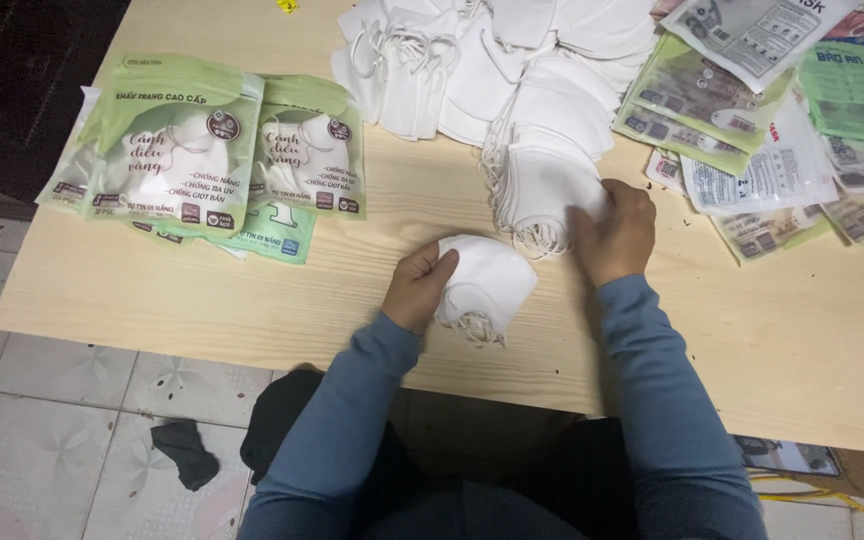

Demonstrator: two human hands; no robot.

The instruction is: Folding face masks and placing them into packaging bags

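- While both hands rest on the pale wooden table point(152, 290), the left hand point(418, 287) is closed around a small stack of folded white masks point(484, 285), which lies on the wood just in front of the person.
- Just beside it, the right hand point(614, 232) lies on a taller stack of masks point(542, 195), fingers curled over its near edge (whether they actually pinch a mask cannot be told).
- Behind that stack, a loose heap of white masks point(492, 70) spreads across the far middle of the table, ear loops tangled at its left side.
- At the left, sealed green pouches point(177, 150) lie overlapping in a short pile; through their clear windows, white masks show inside.
- At the right, flat pouches point(752, 120) in green and clear plastic lie fanned out, looking thin and flat; what they hold cannot be told.
- Below the table, a dark scrap of cloth point(185, 452) lies on the tiled floor point(42, 450).
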